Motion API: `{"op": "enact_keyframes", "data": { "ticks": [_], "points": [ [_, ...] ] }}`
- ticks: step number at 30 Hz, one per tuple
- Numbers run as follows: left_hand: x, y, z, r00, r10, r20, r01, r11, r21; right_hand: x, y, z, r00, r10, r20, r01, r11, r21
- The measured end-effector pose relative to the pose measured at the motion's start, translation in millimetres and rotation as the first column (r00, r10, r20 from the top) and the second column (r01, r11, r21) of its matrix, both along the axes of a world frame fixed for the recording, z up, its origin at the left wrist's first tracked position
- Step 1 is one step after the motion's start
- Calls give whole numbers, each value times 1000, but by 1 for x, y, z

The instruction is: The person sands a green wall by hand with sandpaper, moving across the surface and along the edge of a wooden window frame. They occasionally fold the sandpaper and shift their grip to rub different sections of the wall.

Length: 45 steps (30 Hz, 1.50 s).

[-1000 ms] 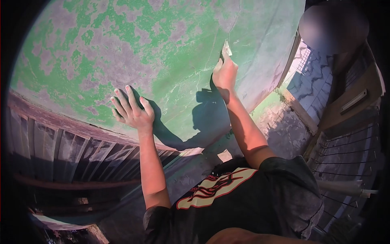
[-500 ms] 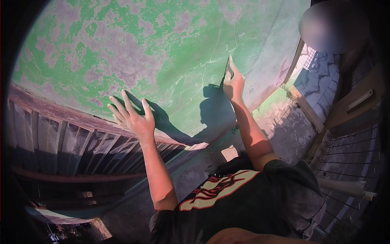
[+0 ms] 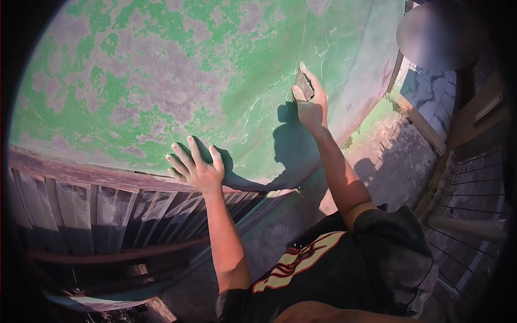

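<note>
From my distant seat I am seeing the wall point(image 3: 156, 70) filling the head view from nine round to one o'clock, its green paint patchy. My right hand point(image 3: 313, 112), toward one o'clock, is partly closing round a flat tool point(image 3: 304, 86), thumb on one side and fingers on the other. The tool's narrow end is pointing to twelve, close to the wall; I cannot tell whether it is touching.

My left hand point(image 3: 206, 175), toward nine o'clock, is opening wide, fingers spreading and seemingly leaning on the wall just above the ledge point(image 3: 81, 172). I am seeing nothing in its grasp, though its palm is facing away from me. Slats point(image 3: 107, 215) are standing below at eight o'clock, and bars point(image 3: 474, 199) are running down the three o'clock side.

What is worrying me is the right-hand grip: fingertips are sitting near the tool's upper edges, so a slip could be scraping skin or dropping the tool. The thin crack point(image 3: 325, 32), at one o'clock, could be catching its tip and twisting it. Flaking paint could be robbing the left palm of support, and the shadow point(image 3: 288, 140) could be hiding rough spots.
</note>
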<state>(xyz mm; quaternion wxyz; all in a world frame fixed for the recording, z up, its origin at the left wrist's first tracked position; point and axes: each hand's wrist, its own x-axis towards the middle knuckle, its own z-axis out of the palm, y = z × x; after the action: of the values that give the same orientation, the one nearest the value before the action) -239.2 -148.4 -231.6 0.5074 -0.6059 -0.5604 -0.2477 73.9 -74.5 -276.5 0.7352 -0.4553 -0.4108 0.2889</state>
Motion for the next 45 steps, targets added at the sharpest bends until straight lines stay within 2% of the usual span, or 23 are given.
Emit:
{"op": "enact_keyframes", "data": {
  "ticks": [2, 3, 4, 6, 10, 15, 17, 18, 20, 22, 25, 28, 31, 32, 33, 34, 35, 36, 38, 39, 42, 43, 45],
  "points": [
    [0, 0, -4, 1000, -9, -6, 9, 1000, 19, -25, 1, -7, 999, -26, 18, 21, 976, 217],
    [0, -1, -3, 1000, -8, -14, 8, 1000, 22, -34, -9, 0, 985, -74, 154, 53, 989, 136],
    [1, -2, -1, 1000, -2, -28, 3, 1000, 26, -39, -16, 5, 986, -81, 147, 64, 991, 117],
    [1, -3, 0, 998, -31, -47, 32, 999, 24, -45, -19, 14, 896, -323, 304, 327, 944, 38],
    [2, -1, -1, 999, -25, -46, 27, 999, 45, -31, -8, 18, 917, -291, 273, 265, 955, 131],
    [-2, 1, -7, 999, -33, -19, 34, 997, 63, -11, -6, 16, 950, -145, 278, 131, 989, 66],
    [-2, 0, -11, 1000, -20, -17, 21, 997, 74, -1, -2, 13, 986, -38, 160, 43, 999, -31],
    [-4, -1, -13, 1000, -5, -2, 5, 997, 71, 2, -2, 14, 984, -23, 174, 29, 999, -35],
    [-6, 2, -17, 1000, -16, 2, 16, 997, 81, 11, -1, 22, 928, -131, 349, 114, 991, 69],
    [-5, 5, -17, 1000, -6, 11, 5, 995, 103, 18, 10, 18, 944, -108, 312, 76, 991, 113],
    [-5, 3, -18, 1000, -10, -8, 10, 995, 103, 26, 8, 14, 902, -91, 423, 74, 996, 56],
    [-5, 3, -16, 999, -40, -15, 41, 992, 117, 29, -1, 18, 874, -213, 438, 151, 973, 173],
    [-3, 4, -12, 998, -41, -38, 46, 991, 125, 39, -5, 22, 857, -161, 489, 45, 970, 240],
    [-4, 2, -11, 998, -49, -38, 53, 992, 116, 39, -4, 22, 863, -156, 480, 38, 969, 245],
    [1, -2, -5, 998, -55, -24, 56, 995, 86, 38, -4, 23, 951, 74, 301, -140, 969, 205],
    [6, -7, 1, 998, -49, -34, 52, 995, 90, 38, -4, 24, 948, 303, 102, -318, 926, 202],
    [9, -9, 8, 995, -97, -17, 98, 992, 75, 40, -8, 24, 861, 503, -71, -486, 856, 178],
    [14, -10, 19, 989, -147, 2, 146, 987, 60, 39, -6, 27, 861, 503, -71, -484, 855, 188],
    [21, -8, 53, 986, -166, -6, 166, 985, 57, 37, -5, 31, 707, 680, -194, -609, 725, 322],
    [27, -4, 73, 981, -192, -6, 192, 977, 91, 36, -9, 36, 610, 739, -287, -662, 674, 328],
    [40, 11, 119, 971, -239, 8, 236, 964, 125, 30, -7, 36, 639, 717, -279, -681, 696, 229],
    [39, 19, 125, 977, -211, -28, 213, 967, 137, 25, -9, 39, 633, 725, -273, -692, 687, 220],
    [41, 25, 119, 986, -161, -46, 166, 971, 169, 17, -13, 47, 711, 644, -282, -628, 762, 156]
  ]
}}
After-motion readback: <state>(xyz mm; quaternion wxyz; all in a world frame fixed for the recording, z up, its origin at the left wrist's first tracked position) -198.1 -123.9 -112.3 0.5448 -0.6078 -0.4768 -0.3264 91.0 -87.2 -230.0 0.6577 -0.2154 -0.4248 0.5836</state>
